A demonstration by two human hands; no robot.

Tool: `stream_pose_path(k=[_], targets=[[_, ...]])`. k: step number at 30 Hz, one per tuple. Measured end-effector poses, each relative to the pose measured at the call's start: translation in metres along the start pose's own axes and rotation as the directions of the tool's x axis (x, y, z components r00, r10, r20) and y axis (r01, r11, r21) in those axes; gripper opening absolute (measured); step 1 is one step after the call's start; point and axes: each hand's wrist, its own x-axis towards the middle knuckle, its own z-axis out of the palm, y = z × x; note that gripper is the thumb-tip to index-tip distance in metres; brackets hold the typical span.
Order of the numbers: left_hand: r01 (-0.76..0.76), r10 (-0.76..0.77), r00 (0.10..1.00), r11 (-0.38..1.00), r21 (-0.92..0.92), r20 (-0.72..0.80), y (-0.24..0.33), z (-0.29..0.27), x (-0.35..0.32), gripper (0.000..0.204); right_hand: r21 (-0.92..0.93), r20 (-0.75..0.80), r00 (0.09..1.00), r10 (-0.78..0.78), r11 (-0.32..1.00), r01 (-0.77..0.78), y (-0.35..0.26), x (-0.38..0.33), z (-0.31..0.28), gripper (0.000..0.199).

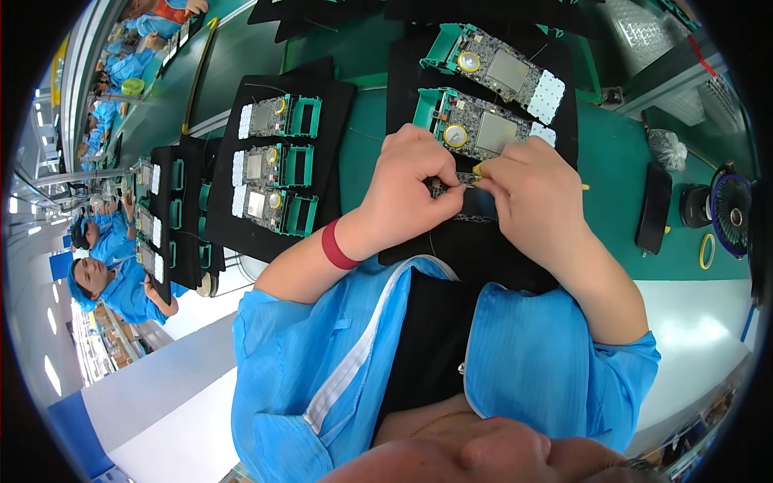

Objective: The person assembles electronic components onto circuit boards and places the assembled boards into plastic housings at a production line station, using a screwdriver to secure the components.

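Note:
My left hand (415,177), with a dark red band (339,245) at the wrist, is closed in a pinch over a circuit board (475,208). Facing it, my right hand (535,193) is also closed, its fingertips almost meeting the left ones. A small yellow piece (477,171) shows at the right fingertips, and a thin yellow end (585,187) sticks out past that hand. The fingers hide what they grip and much of the board. Just beyond lies a second board (493,133) in a green frame with a round coin cell, and past it another such board (507,68).
To the left, several green-framed boards (258,165) lie on a black mat (322,137) on the green table (362,133). At right are a black case (654,209), a small purple fan (731,213), a tape roll (707,251) and a clear plastic bag (667,150). Co-workers in blue (121,282) sit far left.

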Motion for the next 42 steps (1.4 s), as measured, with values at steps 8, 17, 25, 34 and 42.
stream_pose_path(k=[8, 17, 25, 34, 42], targets=[[-0.067, 0.085, 0.976, 0.993, -0.094, 0.199, 0.053, -0.041, -0.005, 0.024, 0.187, 0.284, 0.958, 0.023, 0.979, -0.079, -0.020, 0.005, -0.051, 0.012], [0.682, -0.708, 0.679, 0.512, -0.523, 0.192, -0.021, -0.033, -0.094, 0.064, 0.360, 0.101, 0.699, 0.708, 0.628, -0.689, 0.088, -0.081, -0.019, 0.064], [0.502, -0.624, 0.775, 0.706, -0.500, -0.103, -0.008, -0.051, -0.080, 0.065, 0.717, 0.371, 0.554, 0.745, 0.150, -0.681, 0.064, -0.044, -0.025, 0.032], [0.548, -0.586, 0.778, 0.810, -0.211, -0.227, 0.001, -0.194, -0.089, 0.058, 0.611, 0.672, 0.702, 0.234, 0.360, -0.705, -0.009, 0.049, -0.030, 0.030], [0.823, -0.803, 0.568, 0.562, 0.087, -0.182, -0.104, -0.280, -0.174, 0.049, 0.526, 0.645, 0.679, 0.352, 0.441, -0.727, -0.059, 0.036, 0.149, 0.055]])
